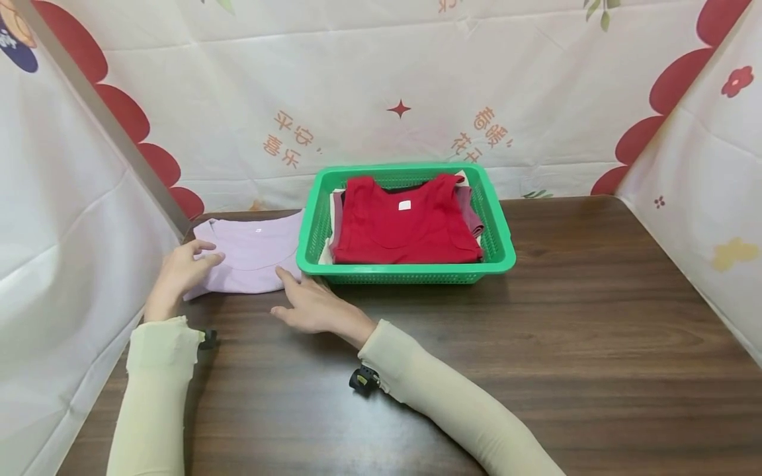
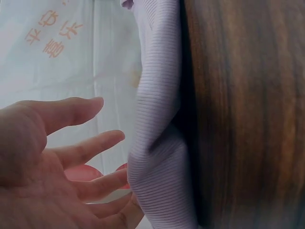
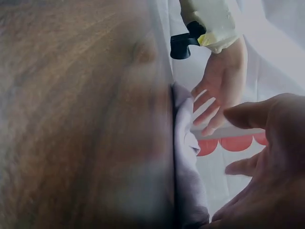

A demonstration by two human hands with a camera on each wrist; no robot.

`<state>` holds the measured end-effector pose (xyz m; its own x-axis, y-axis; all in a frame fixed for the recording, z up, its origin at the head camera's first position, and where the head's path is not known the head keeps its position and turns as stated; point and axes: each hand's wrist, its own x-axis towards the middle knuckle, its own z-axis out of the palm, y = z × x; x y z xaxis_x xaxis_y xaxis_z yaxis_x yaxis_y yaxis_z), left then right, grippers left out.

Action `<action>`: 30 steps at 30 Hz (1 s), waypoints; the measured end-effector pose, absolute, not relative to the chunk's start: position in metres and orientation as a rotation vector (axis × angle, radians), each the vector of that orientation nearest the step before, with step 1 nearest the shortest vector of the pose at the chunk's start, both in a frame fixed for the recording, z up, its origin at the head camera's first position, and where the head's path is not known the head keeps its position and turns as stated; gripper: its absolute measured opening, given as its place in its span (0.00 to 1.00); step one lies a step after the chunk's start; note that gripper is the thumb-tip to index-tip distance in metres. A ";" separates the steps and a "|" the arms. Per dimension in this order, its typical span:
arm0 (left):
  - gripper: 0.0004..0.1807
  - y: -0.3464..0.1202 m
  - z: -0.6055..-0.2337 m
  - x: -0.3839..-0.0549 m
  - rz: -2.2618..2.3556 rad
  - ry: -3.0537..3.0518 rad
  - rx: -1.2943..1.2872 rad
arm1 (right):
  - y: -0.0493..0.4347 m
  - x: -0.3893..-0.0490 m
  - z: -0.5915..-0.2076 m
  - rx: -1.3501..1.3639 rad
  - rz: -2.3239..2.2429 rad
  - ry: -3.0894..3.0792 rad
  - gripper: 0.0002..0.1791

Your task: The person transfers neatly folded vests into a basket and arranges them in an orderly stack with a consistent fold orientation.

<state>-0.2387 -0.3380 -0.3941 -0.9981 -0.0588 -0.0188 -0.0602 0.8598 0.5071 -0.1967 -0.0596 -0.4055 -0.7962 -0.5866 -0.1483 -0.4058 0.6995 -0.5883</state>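
Note:
A folded lilac ribbed tank top (image 1: 253, 248) lies on the table, left of a green plastic basket (image 1: 405, 270). Over its left end is my left hand (image 1: 181, 268), fingers spread and slightly bent, with nothing gripped. In the left wrist view the fingertips of the left hand (image 2: 71, 167) come right up to the ribbed fabric (image 2: 159, 95). My right hand (image 1: 312, 305) reaches to the garment's front right corner, close by the basket's front left corner, its thumb and index finger apart. A folded red tank top (image 1: 411, 228) with a white label tops the pile inside the basket.
Under the red top, mauve (image 1: 467, 208) and cream folded clothes show at the sides. White printed curtains (image 1: 381, 79) close off the back and both sides of the dark wooden table (image 1: 583, 317). Each sleeve cuff carries a small black wrist camera (image 1: 364, 381).

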 end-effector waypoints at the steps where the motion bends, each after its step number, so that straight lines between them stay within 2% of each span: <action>1: 0.31 -0.338 -0.395 -0.239 0.820 3.007 -0.102 | -0.059 -0.197 -0.407 -0.761 -0.769 2.583 0.44; 8: 0.35 -0.343 -0.394 -0.239 0.809 2.899 -0.136 | -0.055 -0.194 -0.412 -0.732 -0.632 2.637 0.48; 12: 0.36 -0.344 -0.391 -0.239 0.789 2.888 -0.138 | -0.056 -0.191 -0.411 -0.728 -0.567 2.683 0.46; 19: 0.36 -0.344 -0.387 -0.237 0.717 2.898 -0.204 | -0.060 -0.182 -0.406 -0.826 -0.336 2.802 0.33; 26: 0.39 -0.348 -0.385 -0.232 0.658 2.868 -0.277 | -0.062 -0.175 -0.402 -0.908 -0.229 2.853 0.26; 30: 0.39 -0.349 -0.385 -0.229 0.643 2.871 -0.288 | -0.060 -0.172 -0.399 -0.940 -0.255 2.830 0.18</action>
